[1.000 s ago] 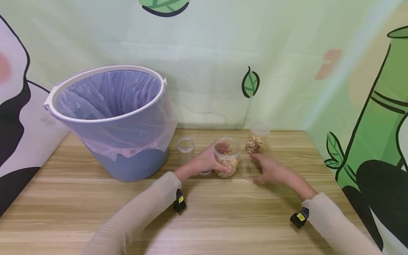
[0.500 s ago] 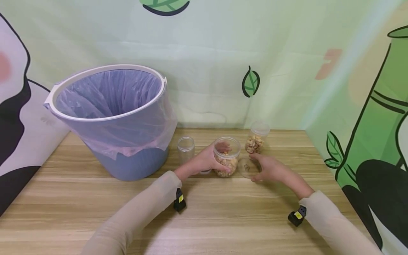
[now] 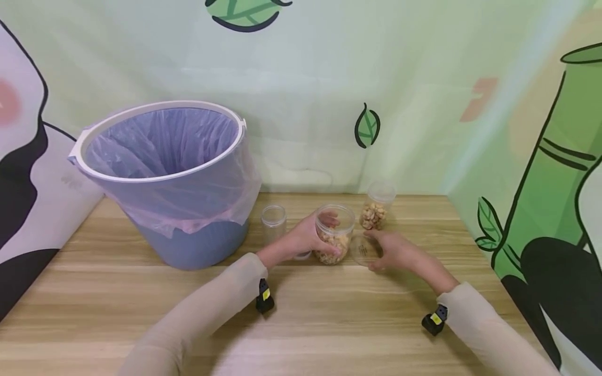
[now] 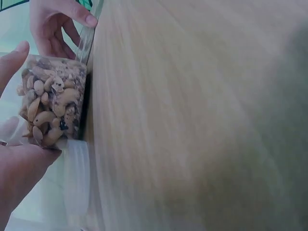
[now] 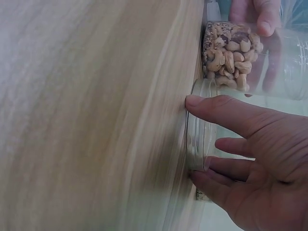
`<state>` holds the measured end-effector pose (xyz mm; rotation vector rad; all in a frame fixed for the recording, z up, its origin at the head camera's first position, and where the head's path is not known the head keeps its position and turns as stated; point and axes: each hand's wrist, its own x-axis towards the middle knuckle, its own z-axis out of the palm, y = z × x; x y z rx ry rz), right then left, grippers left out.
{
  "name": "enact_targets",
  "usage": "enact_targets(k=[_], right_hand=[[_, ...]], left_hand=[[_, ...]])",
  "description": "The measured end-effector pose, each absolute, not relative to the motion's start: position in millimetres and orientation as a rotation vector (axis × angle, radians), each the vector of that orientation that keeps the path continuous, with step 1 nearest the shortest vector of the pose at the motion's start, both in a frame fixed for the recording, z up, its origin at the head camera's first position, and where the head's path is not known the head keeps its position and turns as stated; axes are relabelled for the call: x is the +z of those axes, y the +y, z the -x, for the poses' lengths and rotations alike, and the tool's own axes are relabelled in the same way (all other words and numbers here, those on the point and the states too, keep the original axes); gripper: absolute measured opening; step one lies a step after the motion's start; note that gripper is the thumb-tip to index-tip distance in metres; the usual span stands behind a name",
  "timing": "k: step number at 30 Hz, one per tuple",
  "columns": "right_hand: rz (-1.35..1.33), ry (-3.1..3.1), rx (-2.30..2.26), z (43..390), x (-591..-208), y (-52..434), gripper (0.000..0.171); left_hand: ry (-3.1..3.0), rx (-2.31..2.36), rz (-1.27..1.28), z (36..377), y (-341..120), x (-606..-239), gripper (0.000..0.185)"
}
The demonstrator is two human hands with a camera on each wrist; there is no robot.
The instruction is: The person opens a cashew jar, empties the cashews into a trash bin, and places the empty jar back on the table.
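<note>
One clear lid (image 3: 364, 249), barely visible

The bench (image 3: 329, 313) is pale wood-grain board, smooth with a soft satin sheen. The jar (image 3: 334, 240) is clear, glossy plastic, its nuts matt and rough-looking through the wall. Right of the jar, the lid (image 3: 363, 249) is the same clear, shiny plastic, thin and smooth. Left of the jar, the empty jar (image 3: 274, 222) is clear plastic too, and behind the jar the far jar (image 3: 376, 206) is clear plastic with a cloudy cap. The bin (image 3: 188, 245) is smooth matt blue plastic with a white plastic rim, lined by a thin, crinkled, glossy film bag (image 3: 160, 146). The sleeves (image 3: 211, 313) are soft, matt beige cloth. The backdrop (image 3: 423, 78) looks like printed matt fabric.
</note>
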<state>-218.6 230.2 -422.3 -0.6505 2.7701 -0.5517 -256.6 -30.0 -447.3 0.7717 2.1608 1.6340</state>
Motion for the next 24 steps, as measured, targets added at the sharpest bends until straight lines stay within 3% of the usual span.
enact_targets(k=[8,17,24], right_hand=[[0.684,2.792,-0.515,215,-423,226,0.084],[0.722,2.793,-0.446,213,-415,221,0.090],[0.883,2.862,-0.476,215,-395,211,0.072]], left_hand=[[2.165,1.605,-0.785,248,-29,-436,0.096],[2.249,1.552,-0.798,232,-44,-400,0.094],[2.199,1.630,-0.788,221,-57,-372,0.093]])
